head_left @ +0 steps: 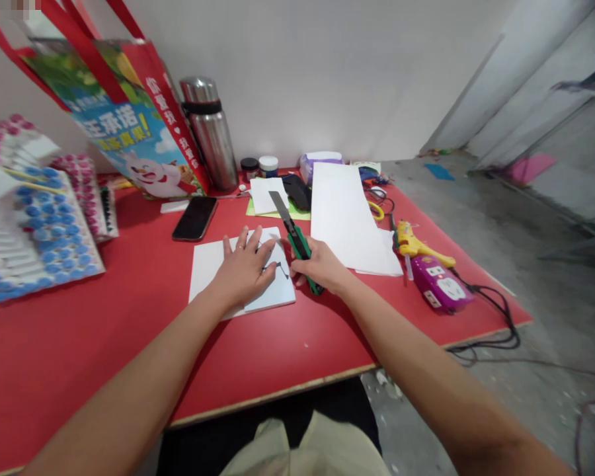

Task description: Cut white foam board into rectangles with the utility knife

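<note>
My left hand (245,268) lies flat with fingers spread on a small white board (272,291) that bears a drawn black outline. This board rests on a larger white sheet (205,264) on the red table (129,330). My right hand (320,264) is closed around a green utility knife (295,238). Its long grey blade is extended and points away from me, just right of the board.
A black phone (195,218), a steel flask (209,135), a printed red bag (129,125) and two small jars (258,166) stand at the back. A long white sheet (344,218), a yellow glue gun (416,246) and a purple power strip (443,284) lie right. Racks of capped tubes (34,218) sit left.
</note>
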Demonstrator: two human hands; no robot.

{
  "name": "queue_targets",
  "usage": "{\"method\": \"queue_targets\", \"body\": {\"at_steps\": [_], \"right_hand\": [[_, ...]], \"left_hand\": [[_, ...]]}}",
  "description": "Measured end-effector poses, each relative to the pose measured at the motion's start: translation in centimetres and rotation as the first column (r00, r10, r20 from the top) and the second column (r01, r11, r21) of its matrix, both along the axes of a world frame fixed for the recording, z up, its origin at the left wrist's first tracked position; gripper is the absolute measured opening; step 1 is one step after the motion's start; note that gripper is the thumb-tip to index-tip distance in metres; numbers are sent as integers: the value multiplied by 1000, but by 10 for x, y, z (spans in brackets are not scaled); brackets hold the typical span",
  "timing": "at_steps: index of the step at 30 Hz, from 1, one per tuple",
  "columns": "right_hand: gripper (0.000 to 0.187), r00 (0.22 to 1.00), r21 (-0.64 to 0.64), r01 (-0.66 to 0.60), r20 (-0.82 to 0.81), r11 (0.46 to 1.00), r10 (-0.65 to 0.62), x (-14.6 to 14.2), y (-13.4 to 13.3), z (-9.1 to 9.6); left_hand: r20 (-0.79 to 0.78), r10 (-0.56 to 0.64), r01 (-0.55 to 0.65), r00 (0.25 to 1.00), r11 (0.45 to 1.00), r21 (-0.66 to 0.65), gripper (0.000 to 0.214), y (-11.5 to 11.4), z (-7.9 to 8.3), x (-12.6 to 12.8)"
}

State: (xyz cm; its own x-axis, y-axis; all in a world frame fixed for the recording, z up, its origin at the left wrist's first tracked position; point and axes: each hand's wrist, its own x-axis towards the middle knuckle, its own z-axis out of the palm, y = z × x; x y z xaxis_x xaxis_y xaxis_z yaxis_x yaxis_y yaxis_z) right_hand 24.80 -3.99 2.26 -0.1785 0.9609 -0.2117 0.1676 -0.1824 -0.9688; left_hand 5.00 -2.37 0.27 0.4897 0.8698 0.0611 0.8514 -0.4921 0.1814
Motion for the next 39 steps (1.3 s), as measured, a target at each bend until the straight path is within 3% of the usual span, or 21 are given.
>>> {"method": "queue_targets", "body": {"at_steps": [15, 22, 26, 34, 36, 39], "right_hand": [[29, 1000, -18, 21, -21, 1000, -21, -3, 1, -1], [29, 992, 35, 124, -26, 992, -124, -5, -1, -3], [20, 992, 73, 124, -8, 990, -123, -5, -4, -1], [24, 982, 81, 182, -61, 980, -177, -4, -5, 4], [21, 984, 68, 178, -36, 982, -176, 1, -3, 9], [19, 986, 56, 104, 123, 993, -110, 8, 0, 20]], "left_hand": [[-3, -3, 3, 1000, 1000, -17, 56, 1, -1, -1], [-4, -10, 10, 1000, 999, -48, 58, 5, 0, -2], [-10, -13, 13, 1000, 999, -34, 59, 6, 1, -1], [24, 16, -15, 1000, 1000, -22, 60, 3, -2, 1], [16, 11, -11, 1000, 1000, -22, 60, 4, -1, 1], [18, -8, 8, 1000, 1000, -20, 57, 6, 2, 2]]}}
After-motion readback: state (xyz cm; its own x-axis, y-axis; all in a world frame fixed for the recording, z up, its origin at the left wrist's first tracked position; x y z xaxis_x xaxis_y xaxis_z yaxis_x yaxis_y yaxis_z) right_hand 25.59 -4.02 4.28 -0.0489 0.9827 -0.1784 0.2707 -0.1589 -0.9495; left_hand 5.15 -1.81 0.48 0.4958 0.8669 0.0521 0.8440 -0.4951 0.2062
